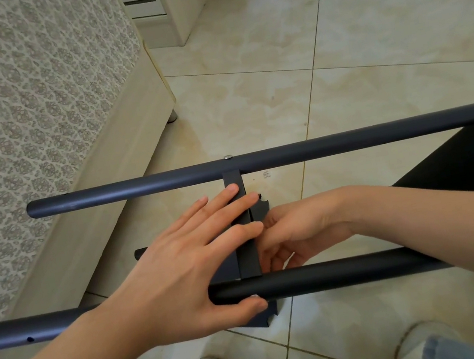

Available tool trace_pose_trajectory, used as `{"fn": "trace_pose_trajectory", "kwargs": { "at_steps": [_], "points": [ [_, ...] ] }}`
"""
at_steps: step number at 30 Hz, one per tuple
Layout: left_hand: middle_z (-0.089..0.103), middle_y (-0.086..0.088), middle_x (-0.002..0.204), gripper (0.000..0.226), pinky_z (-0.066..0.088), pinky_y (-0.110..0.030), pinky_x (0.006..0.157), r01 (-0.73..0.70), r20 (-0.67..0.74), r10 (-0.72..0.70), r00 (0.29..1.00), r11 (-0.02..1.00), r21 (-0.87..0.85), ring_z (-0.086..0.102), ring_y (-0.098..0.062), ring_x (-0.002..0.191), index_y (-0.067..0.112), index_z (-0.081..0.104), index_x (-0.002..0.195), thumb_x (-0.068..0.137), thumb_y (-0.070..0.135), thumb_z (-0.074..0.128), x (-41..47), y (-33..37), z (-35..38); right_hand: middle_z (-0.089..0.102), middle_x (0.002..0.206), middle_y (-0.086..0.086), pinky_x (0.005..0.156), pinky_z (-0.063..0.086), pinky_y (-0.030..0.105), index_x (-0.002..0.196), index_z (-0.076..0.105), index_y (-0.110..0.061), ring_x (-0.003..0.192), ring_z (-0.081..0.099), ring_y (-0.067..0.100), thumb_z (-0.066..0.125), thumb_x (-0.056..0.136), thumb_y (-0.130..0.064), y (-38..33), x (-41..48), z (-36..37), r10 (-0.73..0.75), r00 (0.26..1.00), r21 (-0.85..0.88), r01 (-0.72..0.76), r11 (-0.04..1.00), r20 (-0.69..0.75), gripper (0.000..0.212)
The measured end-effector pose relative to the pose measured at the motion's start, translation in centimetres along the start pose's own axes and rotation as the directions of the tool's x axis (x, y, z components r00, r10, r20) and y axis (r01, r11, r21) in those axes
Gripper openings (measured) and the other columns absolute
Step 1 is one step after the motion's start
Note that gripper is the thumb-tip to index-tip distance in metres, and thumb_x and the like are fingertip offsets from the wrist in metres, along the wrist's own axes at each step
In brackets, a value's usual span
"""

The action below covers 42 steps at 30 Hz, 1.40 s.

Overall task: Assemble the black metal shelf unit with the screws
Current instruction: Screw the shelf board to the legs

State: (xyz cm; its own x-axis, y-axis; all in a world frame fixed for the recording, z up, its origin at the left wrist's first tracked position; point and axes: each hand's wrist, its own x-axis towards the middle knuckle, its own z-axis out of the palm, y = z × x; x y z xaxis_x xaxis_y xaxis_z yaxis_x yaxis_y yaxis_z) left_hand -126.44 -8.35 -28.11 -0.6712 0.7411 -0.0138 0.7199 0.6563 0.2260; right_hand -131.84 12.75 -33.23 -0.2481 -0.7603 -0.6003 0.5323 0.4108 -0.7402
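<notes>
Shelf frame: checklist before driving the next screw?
1. Crossbar held steady: ok. The left hand lies on it with its fingers flat.
2. Screw in the far tube above the crossbar: ok, the head shows.
3. Crossbar fastened to the near tube: cannot tell, the left hand covers that joint.
4. Screw ready in the right hand: cannot tell. Its fingers curl beside the crossbar and hide whatever they hold.
5. Hole at the near tube's left end open: ok, nothing in it.
</notes>
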Motion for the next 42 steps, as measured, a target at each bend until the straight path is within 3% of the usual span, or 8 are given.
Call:
{"fn": "trace_pose_trajectory", "kwargs": {
  "at_steps": [6,11,16,22,28,32,35,42],
  "points": [
    [0.029,0.005,0.164,0.07,0.018,-0.037,0.123,-0.006,-0.002,0.006,1.0,1.0,0.007,0.014,-0.014,0.156,0.026,0.057,0.139,0.083,0.068,0.06,0.0,0.1,0.0,0.069,0.1,0.009,0.079,0.054,0.025,0.098,0.071,-0.01,0.089,0.065,0.017,0.058,0.095,-0.004,0.0,-0.2,-0.2,-0.02,0.999,0.035,0.019,0.999,0.03,0.015],
    [0.029,0.005,0.165,0.071,0.02,-0.039,0.122,-0.015,-0.008,0.015,1.0,1.0,0.003,0.014,-0.015,0.156,0.026,0.055,0.141,0.083,0.068,0.06,-0.3,0.2,0.2,0.07,0.085,0.002,0.077,0.053,0.027,0.086,0.073,-0.016,0.076,0.064,0.013,0.058,0.095,-0.012,0.3,0.0,0.2,0.012,1.0,-0.055,-0.013,0.998,-0.013,0.018],
    [0.03,0.004,0.165,0.072,0.018,-0.036,0.123,-0.022,-0.016,0.022,1.0,1.0,0.016,0.016,-0.016,0.156,0.026,0.055,0.14,0.083,0.069,0.06,-0.4,0.3,0.3,0.068,0.096,0.008,0.077,0.055,0.026,0.097,0.07,-0.011,0.085,0.063,0.017,0.058,0.096,-0.009,0.4,-0.1,0.5,-0.011,1.0,0.007,0.01,1.0,0.018,0.013],
    [0.03,0.004,0.165,0.072,0.018,-0.037,0.123,-0.016,-0.008,0.016,1.0,1.0,0.024,0.015,-0.015,0.156,0.026,0.055,0.14,0.083,0.07,0.06,-0.4,0.2,0.2,0.068,0.081,0.003,0.074,0.053,0.024,0.086,0.071,-0.013,0.076,0.062,0.014,0.057,0.094,-0.006,0.0,-0.1,0.6,-0.015,1.0,-0.025,0.016,1.0,0.008,0.018],
    [0.029,0.004,0.165,0.072,0.018,-0.036,0.123,-0.022,-0.007,0.023,1.0,0.999,0.027,0.014,-0.016,0.156,0.027,0.054,0.141,0.084,0.071,0.059,-0.4,0.1,0.3,0.067,0.08,0.002,0.073,0.052,0.025,0.088,0.07,-0.014,0.077,0.061,0.015,0.056,0.095,-0.006,0.1,0.0,0.7,-0.013,1.0,-0.017,0.013,1.0,0.014,0.018],
    [0.03,0.004,0.165,0.072,0.02,-0.038,0.122,-0.022,-0.012,0.022,1.0,1.0,0.018,0.015,-0.015,0.156,0.027,0.054,0.141,0.084,0.07,0.059,-0.4,0.1,0.4,0.067,0.088,0.006,0.077,0.053,0.026,0.101,0.068,-0.007,0.081,0.061,0.016,0.054,0.096,-0.006,0.0,0.1,0.9,-0.006,1.0,-0.039,0.006,0.999,-0.004,0.015],
    [0.03,0.004,0.165,0.072,0.02,-0.038,0.122,-0.022,-0.01,0.022,1.0,1.0,0.015,0.015,-0.016,0.156,0.026,0.054,0.141,0.084,0.07,0.059,-0.4,0.1,0.4,0.064,0.104,0.014,0.084,0.051,0.031,0.119,0.063,0.002,0.092,0.06,0.022,0.054,0.097,-0.008,0.2,0.3,1.0,-0.004,1.0,-0.067,0.002,0.998,-0.025,0.026],
    [0.031,0.004,0.164,0.071,0.021,-0.038,0.122,-0.015,-0.015,0.015,1.0,1.0,0.015,0.016,-0.015,0.156,0.025,0.056,0.14,0.084,0.069,0.059,-0.2,0.0,0.2,0.06,0.106,0.018,0.087,0.049,0.034,0.114,0.062,0.0,0.097,0.056,0.027,0.053,0.096,-0.002,-0.1,-0.1,0.6,-0.024,1.0,-0.021,0.024,0.999,-0.011,0.02]
  ]
}}
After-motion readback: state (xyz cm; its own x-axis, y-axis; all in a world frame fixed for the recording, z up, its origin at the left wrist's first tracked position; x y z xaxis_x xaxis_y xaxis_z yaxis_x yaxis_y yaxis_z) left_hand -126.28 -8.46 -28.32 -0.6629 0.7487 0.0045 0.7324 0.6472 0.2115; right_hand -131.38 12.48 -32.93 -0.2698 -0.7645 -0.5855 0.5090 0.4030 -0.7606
